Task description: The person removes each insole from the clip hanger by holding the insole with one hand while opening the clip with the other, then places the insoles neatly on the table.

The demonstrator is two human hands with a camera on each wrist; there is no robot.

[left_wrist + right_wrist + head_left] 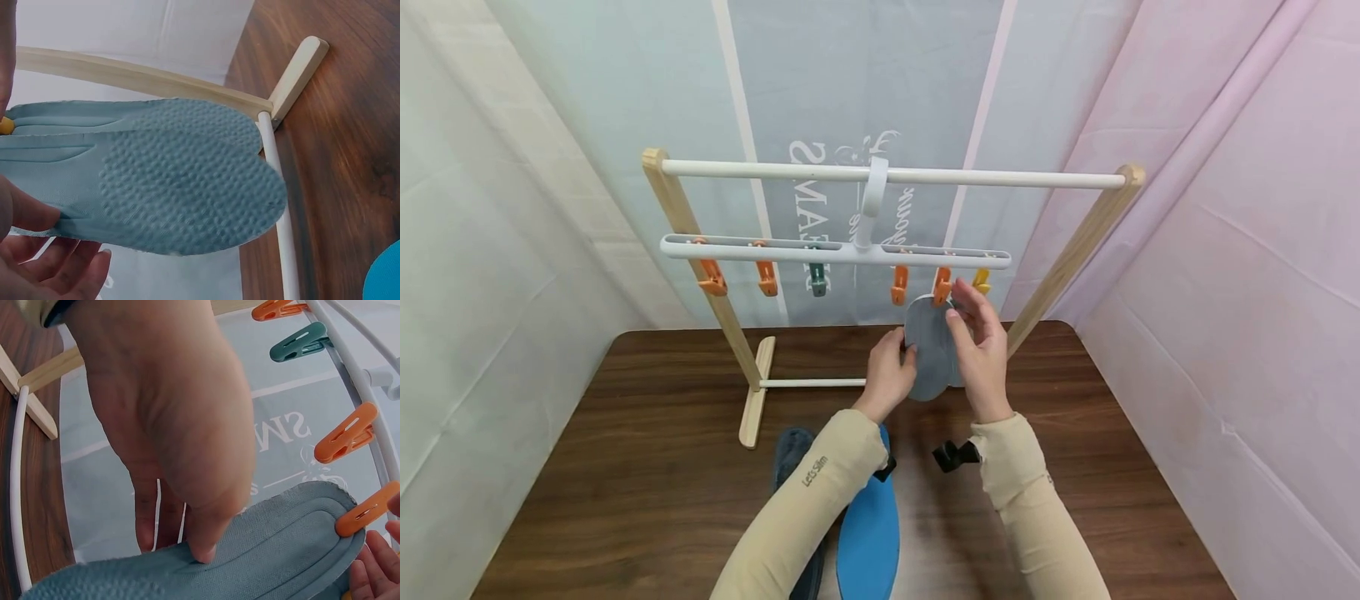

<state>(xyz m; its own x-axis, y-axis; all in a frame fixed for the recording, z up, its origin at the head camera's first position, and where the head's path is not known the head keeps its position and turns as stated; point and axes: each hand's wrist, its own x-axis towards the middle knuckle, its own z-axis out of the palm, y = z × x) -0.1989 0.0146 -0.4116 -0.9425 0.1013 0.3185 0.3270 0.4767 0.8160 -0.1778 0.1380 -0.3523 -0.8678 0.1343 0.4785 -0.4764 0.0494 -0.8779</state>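
A grey-blue insole (931, 350) with a bumpy heel area hangs below the white hanger (842, 252), its upper end in an orange clip (365, 512). My left hand (889, 375) pinches the insole's side edge between thumb and fingers. The right hand (983, 350) is beside the upper end, close to the clip, with fingers spread and fairly straight; whether it touches the insole is unclear. Behind hangs a second grey-blue insole (206, 115), near a yellow clip (981, 281). The front insole partly covers it.
A wooden rack with a white top bar (985, 177) carries the hanger. More orange clips (766, 279) and a green clip (817, 279) hang along it. On the brown table (625, 467) lie a bright blue insole (868, 542) and a dark, shoe-like item (792, 446) partly under the left sleeve.
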